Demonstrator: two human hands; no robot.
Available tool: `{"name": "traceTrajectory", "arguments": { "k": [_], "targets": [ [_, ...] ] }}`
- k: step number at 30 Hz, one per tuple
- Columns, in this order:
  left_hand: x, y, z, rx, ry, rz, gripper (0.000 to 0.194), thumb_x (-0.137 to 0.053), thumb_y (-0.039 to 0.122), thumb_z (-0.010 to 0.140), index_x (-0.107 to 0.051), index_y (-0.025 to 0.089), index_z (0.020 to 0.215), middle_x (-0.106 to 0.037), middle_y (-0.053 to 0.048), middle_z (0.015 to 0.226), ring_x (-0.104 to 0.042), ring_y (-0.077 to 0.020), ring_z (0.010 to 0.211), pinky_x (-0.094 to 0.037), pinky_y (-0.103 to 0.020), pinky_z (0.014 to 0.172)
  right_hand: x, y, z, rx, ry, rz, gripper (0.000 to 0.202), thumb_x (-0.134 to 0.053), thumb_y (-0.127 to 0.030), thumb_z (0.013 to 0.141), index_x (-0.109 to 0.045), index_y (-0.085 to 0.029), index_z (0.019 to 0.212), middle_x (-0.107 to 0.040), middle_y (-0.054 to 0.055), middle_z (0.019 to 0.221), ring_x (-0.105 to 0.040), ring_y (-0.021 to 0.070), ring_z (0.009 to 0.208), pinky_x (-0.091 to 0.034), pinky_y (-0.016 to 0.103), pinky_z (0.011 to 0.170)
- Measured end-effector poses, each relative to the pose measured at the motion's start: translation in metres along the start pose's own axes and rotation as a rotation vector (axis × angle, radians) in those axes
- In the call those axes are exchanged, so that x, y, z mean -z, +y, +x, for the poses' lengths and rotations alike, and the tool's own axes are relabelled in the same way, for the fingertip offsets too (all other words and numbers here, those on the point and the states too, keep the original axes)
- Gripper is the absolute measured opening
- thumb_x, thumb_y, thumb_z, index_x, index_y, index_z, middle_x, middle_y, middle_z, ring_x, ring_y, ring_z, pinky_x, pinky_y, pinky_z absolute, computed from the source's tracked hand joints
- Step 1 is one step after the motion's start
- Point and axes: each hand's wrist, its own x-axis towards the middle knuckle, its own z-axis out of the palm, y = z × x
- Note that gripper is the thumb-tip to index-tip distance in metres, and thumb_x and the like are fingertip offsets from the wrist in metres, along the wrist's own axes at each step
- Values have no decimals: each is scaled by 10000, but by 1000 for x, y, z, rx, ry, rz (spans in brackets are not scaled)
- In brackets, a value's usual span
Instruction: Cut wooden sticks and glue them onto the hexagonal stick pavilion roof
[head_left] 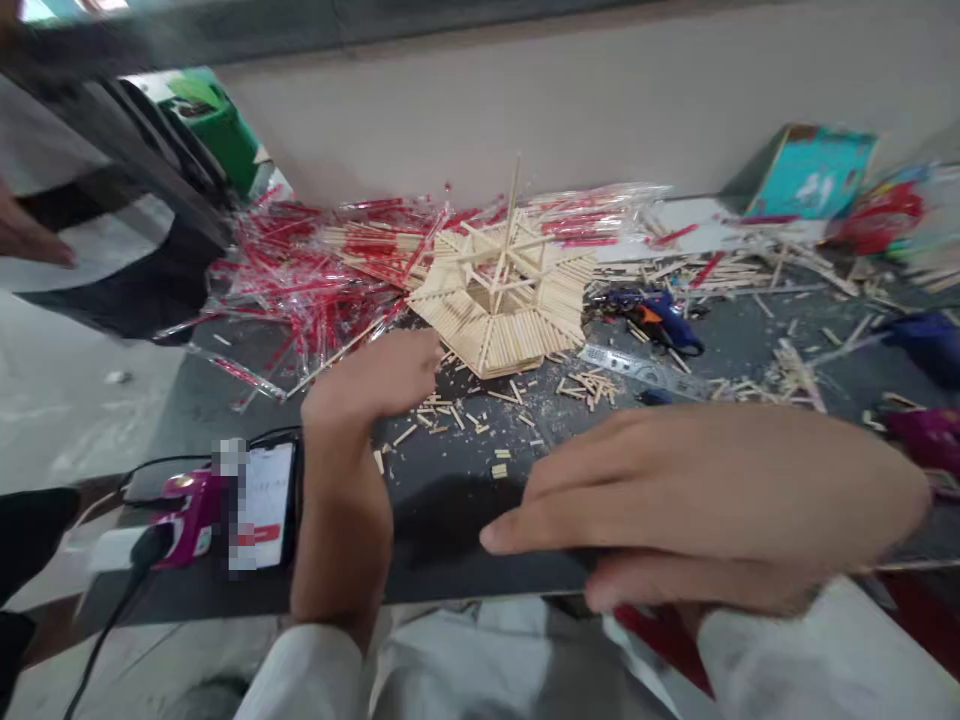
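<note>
A roof-like model of thin wooden sticks (499,335), with a central opening and one upright stick, sits on the dark tabletop. My left hand (382,375) is by its lower left edge, fingers curled in; whatever they may hold is hidden. My right hand (697,490) is over the front right of the table, blurred, with fingers stretched out and nothing seen in them. Short cut stick pieces (450,410) lie scattered between the hands and the model. A metal ruler (645,370) and a blue glue gun (660,318) lie to the model's right.
Red-and-clear plastic wrappers (300,270) heap at the back left. A phone (268,505) and a magenta power strip (199,515) with cords lie at the left front. A teal box (814,170) leans at the back right. Another person's hand (30,235) shows at far left.
</note>
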Motion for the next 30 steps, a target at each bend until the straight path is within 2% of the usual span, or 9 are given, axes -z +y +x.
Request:
{"name": "traceTrajectory", "arguments": {
  "k": [4, 9, 12, 16, 20, 24, 30],
  "targets": [
    [-3, -4, 3, 9, 50, -28, 381, -352, 335, 1045, -664, 156, 919, -724, -77, 911, -648, -201, 802, -406, -295, 711, -1, 3, -2, -74, 21, -4, 399, -527, -333, 1047, -607, -184, 1409, -727, 90, 1235, -705, 179, 1007, -535, 286, 828],
    [-7, -18, 6, 31, 89, -13, 333, -486, 394, 1011, -631, 170, 812, -710, -86, 899, -632, -212, 811, -362, -310, 677, 1, 8, -17, -285, 159, -69, 322, -539, -400, 1025, -711, -246, 1250, -753, 52, 1182, -708, 215, 1020, -539, 329, 832],
    [-10, -28, 7, 64, 118, -67, 253, -559, 344, 969, -627, 178, 790, -702, -69, 851, -619, -199, 773, -340, -309, 643, 4, 12, -27, -434, 248, -130, 306, -557, -437, 1001, -738, -262, 1175, -772, 47, 1107, -719, 235, 945, -533, 344, 767],
    [-14, -37, 9, 91, 93, -211, 112, -619, 210, 862, -654, 191, 757, -711, -28, 817, -619, -168, 739, -351, -298, 624, 5, 21, -33, -600, 324, -171, 353, -541, -504, 987, -740, -258, 1142, -783, 59, 1044, -714, 241, 848, -515, 354, 704],
    [-15, -41, 10, 65, 88, -254, 103, -608, 154, 808, -696, 203, 788, -725, -14, 821, -629, -159, 745, -364, -298, 631, 5, 37, -34, -795, 381, -192, 369, -549, -520, 960, -739, -251, 1127, -784, 80, 1033, -711, 256, 830, -506, 363, 684],
    [-13, -39, 8, 48, 112, -272, 85, -655, 259, 838, -711, 204, 806, -728, -22, 828, -639, -171, 768, -370, -304, 645, 3, 57, -40, -965, 419, -198, 344, -594, -483, 927, -734, -231, 1115, -785, 86, 964, -716, 272, 833, -525, 392, 720],
    [-6, -34, 6, -46, 315, -238, 285, -581, 429, 933, -715, 189, 860, -717, -43, 841, -616, -180, 778, -368, -314, 678, 10, 79, -43, -1067, 518, -230, 312, -578, -449, 917, -737, -246, 1092, -776, 76, 982, -712, 280, 863, -533, 430, 773]
  ]
}}
